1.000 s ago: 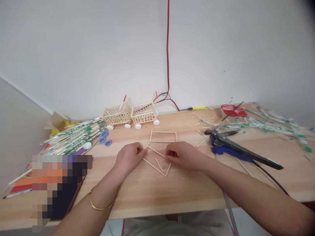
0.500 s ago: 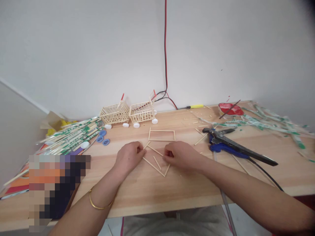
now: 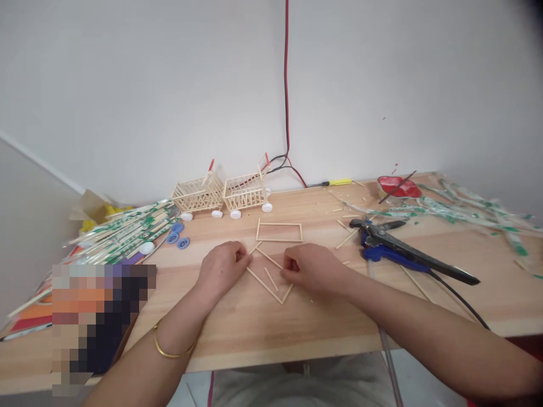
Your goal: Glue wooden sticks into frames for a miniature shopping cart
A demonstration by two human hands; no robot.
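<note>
A tilted four-sided frame of thin wooden sticks [image 3: 264, 285] lies on the table between my hands. My left hand [image 3: 223, 265] has its thumb and forefinger closed on the frame's left side. Across from it, my right hand [image 3: 311, 268] pinches the right side, its fingers hiding that corner. Inside the frame rests a short loose stick [image 3: 271, 279]. Just behind sits a second stick rectangle [image 3: 280, 240], with one side sticking out past its corner. Two little stick carts [image 3: 197, 196] with white wheels and red handles stand farther back.
To the right lies a blue and black glue gun [image 3: 390, 251] with a cable. Packaged sticks [image 3: 131, 234] and blue wheels [image 3: 183, 243] are at left. A red-filled dish [image 3: 399, 186], a yellow-handled tool [image 3: 339, 182] and torn wrappers [image 3: 462, 212] lie along the back.
The view has shifted very slightly. Both hands keep their places at the stick frame, and nothing else has visibly moved.
</note>
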